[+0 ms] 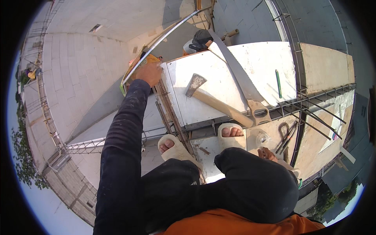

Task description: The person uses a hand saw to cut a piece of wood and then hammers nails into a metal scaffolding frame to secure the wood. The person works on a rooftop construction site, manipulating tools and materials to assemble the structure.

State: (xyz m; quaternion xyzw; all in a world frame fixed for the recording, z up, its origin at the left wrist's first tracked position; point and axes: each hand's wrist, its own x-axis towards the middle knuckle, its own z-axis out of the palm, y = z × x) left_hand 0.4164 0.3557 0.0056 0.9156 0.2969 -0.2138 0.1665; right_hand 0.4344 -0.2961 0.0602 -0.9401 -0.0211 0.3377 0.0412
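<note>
Looking down past dark-trousered knees [258, 184] and pale sandals [178, 150] onto white boards [260, 55]. Find left hand [149, 73] at end of dark sleeve [122, 137], upper left of the knees, right up against orange-yellow piece [152, 58] and just beside long metal-edged strip [176, 28]. Can see mainly back of hand; cannot tell whether grasping, clenched or released. Cannot make out full shape of orange-yellow piece, partly covered by the hand.

Find right hand [269, 154] low beside right knee, near round clear plastic thing [263, 138]. Can see bent fingers only in part, with wrist side blocked by the knee; cannot tell whether gripping anything. Cannot identify clear plastic thing, washed out by glare.

Around: note hatchet [219, 104] lying aslant on boards, handle end close to handle of handsaw [239, 72]. Note green pen-like stick [278, 84] right of saw blade. Near right hand, see dark looped tools [288, 137], hard to separate, and jutting steel rods [317, 121] farther right. Beyond boards, see dark bundle [202, 38], contents unclear. Between left hand and sandals, note rough wooden strips [171, 109]. At far left, too small to read: distant person [31, 73].
</note>
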